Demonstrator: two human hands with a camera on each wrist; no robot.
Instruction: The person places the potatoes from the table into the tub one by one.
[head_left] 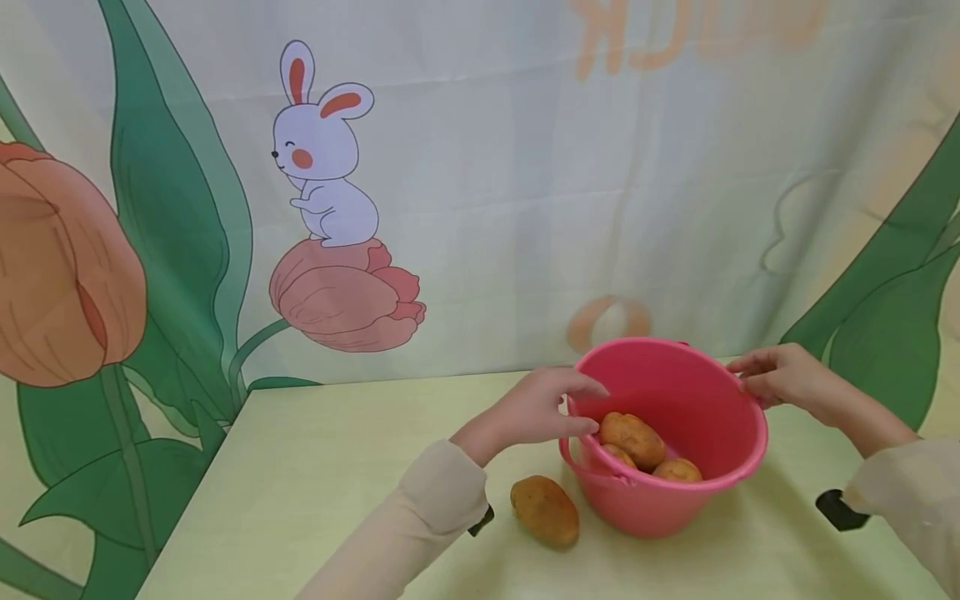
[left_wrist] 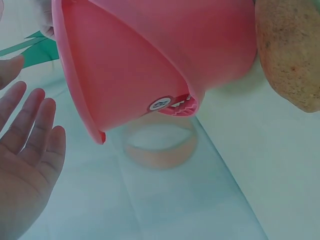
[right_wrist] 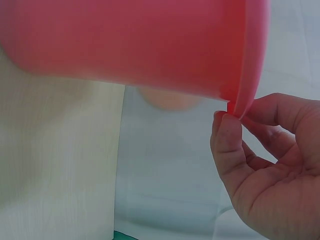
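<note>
A pink bucket stands on the table with a few potatoes in it. My right hand pinches its rim at the right between thumb and fingers, as the right wrist view shows closely. At the rim's left side is my left hand; in the left wrist view its fingers are extended and apart from the bucket. Another potato lies outside, just left of the bucket. The bucket's handle hangs down on the near left side.
The pale table ends at the back against a hanging cloth printed with a rabbit and tulips. Dark wrist devices sit beneath both sleeves.
</note>
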